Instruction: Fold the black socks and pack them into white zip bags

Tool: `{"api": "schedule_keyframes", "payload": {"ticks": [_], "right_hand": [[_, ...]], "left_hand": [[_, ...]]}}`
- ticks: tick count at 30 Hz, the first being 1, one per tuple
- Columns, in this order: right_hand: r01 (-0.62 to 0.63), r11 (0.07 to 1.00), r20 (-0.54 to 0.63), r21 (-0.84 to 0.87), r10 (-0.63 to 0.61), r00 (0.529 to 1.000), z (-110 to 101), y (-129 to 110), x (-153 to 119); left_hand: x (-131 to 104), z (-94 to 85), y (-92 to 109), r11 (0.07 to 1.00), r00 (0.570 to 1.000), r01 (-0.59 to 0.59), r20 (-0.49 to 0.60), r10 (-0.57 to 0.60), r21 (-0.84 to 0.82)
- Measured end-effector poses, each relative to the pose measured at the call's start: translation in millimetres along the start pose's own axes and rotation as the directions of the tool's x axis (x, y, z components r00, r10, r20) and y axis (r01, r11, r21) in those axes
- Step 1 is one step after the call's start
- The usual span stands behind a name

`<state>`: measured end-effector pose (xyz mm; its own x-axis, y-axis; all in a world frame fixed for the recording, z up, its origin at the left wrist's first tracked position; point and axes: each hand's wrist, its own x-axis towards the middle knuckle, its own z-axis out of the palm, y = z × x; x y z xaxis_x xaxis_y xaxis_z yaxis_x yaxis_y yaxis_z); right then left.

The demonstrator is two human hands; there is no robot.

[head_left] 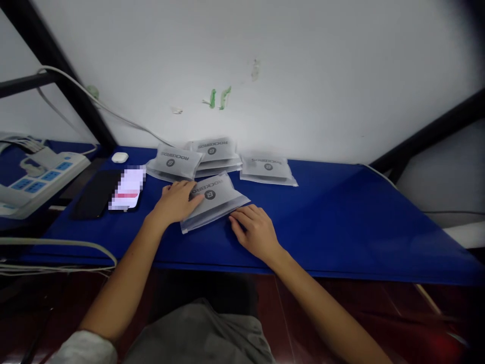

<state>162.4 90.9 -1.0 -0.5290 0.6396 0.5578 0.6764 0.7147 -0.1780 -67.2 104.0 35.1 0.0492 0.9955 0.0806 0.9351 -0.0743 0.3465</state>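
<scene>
A frosted plastic zip bag printed ROCKBROS lies at an angle on the blue table in front of me. My left hand is at its left end, with the thumb across the top face and the fingers bent around the far left side. Just off the bag's near right corner, my right hand rests on the table with loosely bent fingers and nothing visible in it. Behind are more such bags: one at left, a small stack in the middle, and another at right.
A phone with a lit screen lies left of the bags, beside a dark flat object. A white earbud case sits behind them. At far left is a power strip with cables. The wall rises behind the blue table.
</scene>
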Motion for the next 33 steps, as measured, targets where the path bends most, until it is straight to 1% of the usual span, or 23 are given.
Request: {"api": "schedule_keyframes", "payload": {"ticks": [3,6,8,10,13,17,20,22,26,31,33], "right_hand": [[-0.078,0.996,0.041,0.039,0.076,0.996,3,-1,-3],[-0.151,0.978,0.074,0.143,0.142,0.987,4,-1,-4],[-0.202,0.955,0.073,0.215,0.19,0.979,4,-1,-4],[-0.248,0.932,0.069,0.265,0.238,0.969,4,-2,-4],[-0.304,0.895,0.042,0.326,0.307,0.951,6,-5,-3],[-0.372,0.839,0.007,0.398,0.403,0.915,8,-6,0],[-0.42,0.815,0.023,0.399,0.449,0.893,9,-3,1],[-0.436,0.815,0.04,0.382,0.457,0.888,9,1,2],[-0.458,0.829,0.073,0.32,0.46,0.885,9,11,7],[-0.507,0.83,0.172,0.232,0.478,0.861,8,21,21],[-0.497,0.836,0.186,0.233,0.463,0.866,8,24,26]], "left_hand": [[0,-3.9,4,0.999,0.999,0.052,0.011,-0.052,-0.01],[-2,-5.3,8,0.996,0.996,0.083,0.025,-0.082,-0.031],[-2,-3.3,8,0.996,0.997,0.08,0.001,-0.081,-0.04],[-1,0.6,8,0.992,0.993,0.111,-0.022,-0.113,-0.063],[1,6.6,5,0.975,0.985,0.171,0.001,-0.172,-0.139],[1,10.2,0,0.959,0.986,0.168,0.018,-0.168,-0.227],[1,10.0,-2,0.956,0.988,0.157,0.049,-0.15,-0.246],[1,9.7,-2,0.952,0.987,0.156,0.074,-0.141,-0.263],[4,10.1,-1,0.925,0.98,0.197,0.101,-0.173,-0.326],[12,13.3,-2,0.887,0.973,0.229,0.11,-0.202,-0.4],[15,14.5,-3,0.86,0.968,0.252,0.116,-0.224,-0.444]]}}
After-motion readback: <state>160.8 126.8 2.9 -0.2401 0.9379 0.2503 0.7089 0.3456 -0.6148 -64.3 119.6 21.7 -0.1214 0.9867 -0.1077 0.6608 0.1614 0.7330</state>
